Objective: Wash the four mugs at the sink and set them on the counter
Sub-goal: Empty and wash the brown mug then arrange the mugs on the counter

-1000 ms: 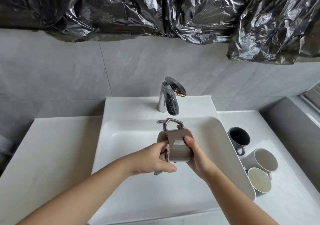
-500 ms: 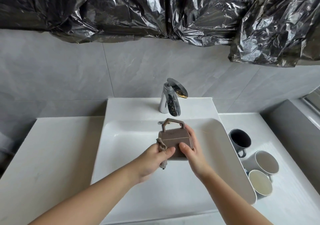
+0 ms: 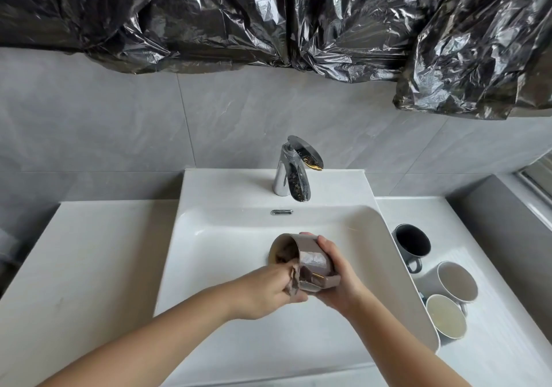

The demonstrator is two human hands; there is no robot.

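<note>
Brown mug (image 3: 312, 259) tipped over the sink (image 3: 227, 252), mouth up-left; right hand (image 3: 340, 280) curled round its far wall and base, left hand (image 3: 265, 292) pinching a brown cloth (image 3: 292, 280) tucked into the mouth; three other mugs (image 3: 457, 280) on the counter (image 3: 495, 356) at right.

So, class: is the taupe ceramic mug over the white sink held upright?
No: the right hand grips the taupe ceramic mug tipped sideways, mouth facing left, while the left hand holds a brown cloth inside.

The held mug (image 3: 310, 259) is taupe; the sink (image 3: 239, 327) and bench (image 3: 74, 267) are white. One mug (image 3: 413, 245) is dark grey, the wall tiles (image 3: 119, 133) grey.
</note>
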